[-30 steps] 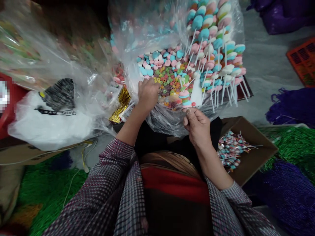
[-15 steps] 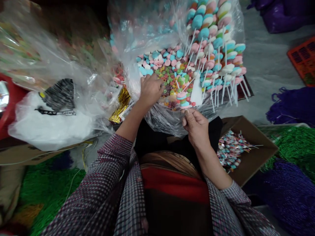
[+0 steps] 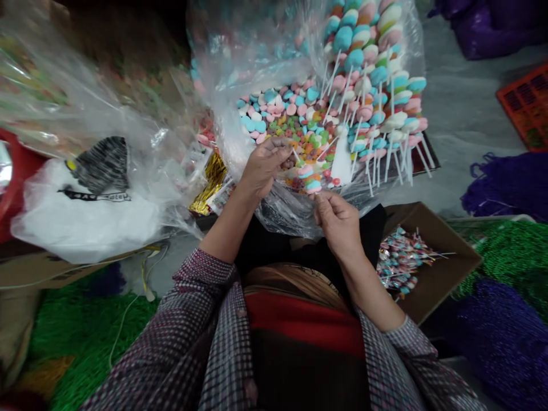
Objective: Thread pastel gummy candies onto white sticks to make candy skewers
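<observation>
As left hand (image 3: 263,166) lifts off loose candy (image 3: 299,128), fingertips pinched together at stick tip, right hand (image 3: 338,220) stays clamped on candy skewer (image 3: 309,178).

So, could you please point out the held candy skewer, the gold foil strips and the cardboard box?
candy skewer (image 3: 309,178): head view, on its stacked candies.
gold foil strips (image 3: 210,180): head view, middle of the bundle.
cardboard box (image 3: 445,274): head view, bare inner floor.

The grey floor (image 3: 462,108) runs off far right of me. Near right on it sits a cardboard box (image 3: 445,228) of wrapped lollipops, with purple bundles (image 3: 509,182) beside it and an orange crate (image 3: 524,105) farther off. Green bundles (image 3: 85,325) lie near left.
</observation>
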`<state>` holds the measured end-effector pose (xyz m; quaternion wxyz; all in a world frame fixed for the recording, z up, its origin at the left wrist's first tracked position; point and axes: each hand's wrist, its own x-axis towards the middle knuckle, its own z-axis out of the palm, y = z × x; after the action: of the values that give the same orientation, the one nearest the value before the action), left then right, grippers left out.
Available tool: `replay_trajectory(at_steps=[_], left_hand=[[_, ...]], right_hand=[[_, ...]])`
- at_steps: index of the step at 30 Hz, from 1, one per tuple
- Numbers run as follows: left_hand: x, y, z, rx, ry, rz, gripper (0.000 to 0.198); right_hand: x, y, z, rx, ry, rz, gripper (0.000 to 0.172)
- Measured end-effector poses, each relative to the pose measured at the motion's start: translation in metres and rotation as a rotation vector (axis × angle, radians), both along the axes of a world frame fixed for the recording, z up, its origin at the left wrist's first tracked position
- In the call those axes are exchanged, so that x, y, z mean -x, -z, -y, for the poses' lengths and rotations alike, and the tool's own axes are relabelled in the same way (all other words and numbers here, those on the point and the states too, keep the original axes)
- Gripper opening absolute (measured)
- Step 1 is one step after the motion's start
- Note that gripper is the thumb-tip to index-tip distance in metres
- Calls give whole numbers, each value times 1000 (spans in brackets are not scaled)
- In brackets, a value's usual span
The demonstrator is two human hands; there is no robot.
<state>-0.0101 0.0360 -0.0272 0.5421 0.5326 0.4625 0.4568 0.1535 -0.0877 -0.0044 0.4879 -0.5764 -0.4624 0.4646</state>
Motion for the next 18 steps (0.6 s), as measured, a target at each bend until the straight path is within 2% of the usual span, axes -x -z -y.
replay_trajectory(at_steps=[6,10,14,18], left_hand=[[0,3,1,-20,-41,35,17],[-2,-1,7,-67,-69,-22,12],[-5,-14,20,-257,-48,-225,8],[-8,-26,29,-445,95,-319,18]], right_hand=[[1,1,1,11,23,8,37],[2,0,3,18,27,-8,36],[2,3,0,53,10,-81,39],[1,7,-11,135,-24,-214,44]])
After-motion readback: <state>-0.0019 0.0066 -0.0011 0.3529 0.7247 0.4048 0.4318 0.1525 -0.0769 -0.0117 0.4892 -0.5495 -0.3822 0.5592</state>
